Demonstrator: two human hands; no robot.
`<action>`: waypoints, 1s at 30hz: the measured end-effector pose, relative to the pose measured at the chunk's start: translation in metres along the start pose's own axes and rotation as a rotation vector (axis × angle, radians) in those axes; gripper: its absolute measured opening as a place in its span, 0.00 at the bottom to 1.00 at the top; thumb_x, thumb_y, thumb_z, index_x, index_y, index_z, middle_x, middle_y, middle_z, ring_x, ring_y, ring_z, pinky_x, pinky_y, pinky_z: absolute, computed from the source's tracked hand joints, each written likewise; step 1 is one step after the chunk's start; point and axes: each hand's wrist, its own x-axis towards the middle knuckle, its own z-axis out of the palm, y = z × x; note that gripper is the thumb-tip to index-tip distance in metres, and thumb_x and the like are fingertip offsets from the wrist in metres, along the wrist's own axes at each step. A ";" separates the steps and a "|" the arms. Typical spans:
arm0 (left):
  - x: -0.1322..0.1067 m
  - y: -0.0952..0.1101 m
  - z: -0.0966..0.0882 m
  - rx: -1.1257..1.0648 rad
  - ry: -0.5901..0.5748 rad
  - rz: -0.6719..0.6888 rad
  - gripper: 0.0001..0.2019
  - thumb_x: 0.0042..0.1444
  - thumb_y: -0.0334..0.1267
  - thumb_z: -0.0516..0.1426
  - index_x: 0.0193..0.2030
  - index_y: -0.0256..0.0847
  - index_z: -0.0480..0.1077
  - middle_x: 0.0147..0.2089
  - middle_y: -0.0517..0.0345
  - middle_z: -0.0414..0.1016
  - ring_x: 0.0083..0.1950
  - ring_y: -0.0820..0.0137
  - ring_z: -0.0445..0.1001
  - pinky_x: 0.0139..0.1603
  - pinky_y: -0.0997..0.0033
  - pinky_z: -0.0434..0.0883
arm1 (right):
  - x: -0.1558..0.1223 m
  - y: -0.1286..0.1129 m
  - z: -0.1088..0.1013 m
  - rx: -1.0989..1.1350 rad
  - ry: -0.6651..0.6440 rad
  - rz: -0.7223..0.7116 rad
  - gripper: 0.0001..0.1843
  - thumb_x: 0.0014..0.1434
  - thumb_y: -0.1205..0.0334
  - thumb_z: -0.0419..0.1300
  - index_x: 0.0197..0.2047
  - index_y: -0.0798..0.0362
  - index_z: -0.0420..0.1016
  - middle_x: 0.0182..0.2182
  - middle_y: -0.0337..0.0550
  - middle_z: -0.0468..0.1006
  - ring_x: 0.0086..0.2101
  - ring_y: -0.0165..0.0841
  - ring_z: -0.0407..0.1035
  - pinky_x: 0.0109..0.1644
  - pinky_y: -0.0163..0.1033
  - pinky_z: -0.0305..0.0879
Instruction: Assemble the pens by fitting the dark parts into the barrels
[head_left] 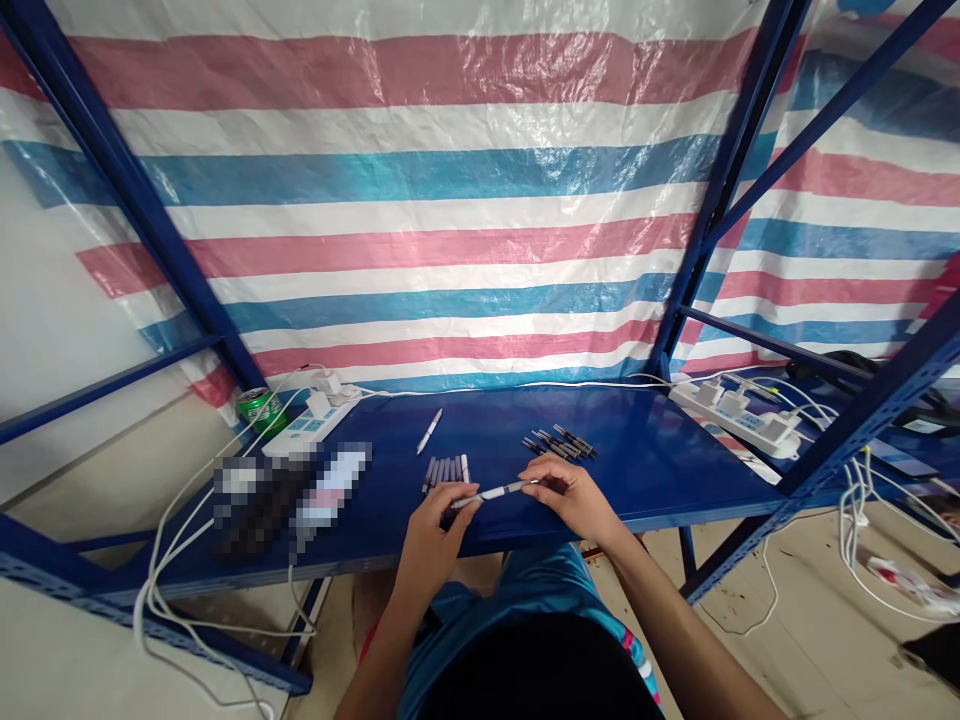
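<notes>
Over the table's front edge, a slim white pen [495, 492] with a dark band is stretched nearly level between both hands. My left hand [436, 525] pinches its left end between thumb and fingers. At the other end, my right hand [571, 492] has its fingertips closed on the pen's tip. Just behind my left hand lies a row of grey pen barrels [445, 470], partly covered by the fingers. Beyond my right hand is a loose pile of thin dark pen refills [561, 443]. A single white pen [430, 431] rests farther back.
The blue metal table [637, 470] stands between blue frame posts. A green can [261, 410] and a white power strip [311, 425] are at the left, beside a blurred-out area. Another power strip [735, 418] with plugs sits right. White cables [154, 560] hang over the left edge.
</notes>
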 end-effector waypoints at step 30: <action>0.015 -0.002 0.003 -0.249 0.030 -0.129 0.12 0.56 0.49 0.69 0.42 0.46 0.86 0.47 0.50 0.87 0.46 0.55 0.85 0.51 0.58 0.80 | -0.002 -0.006 0.014 0.202 -0.022 0.288 0.33 0.68 0.29 0.54 0.34 0.52 0.75 0.20 0.40 0.77 0.18 0.30 0.68 0.22 0.35 0.60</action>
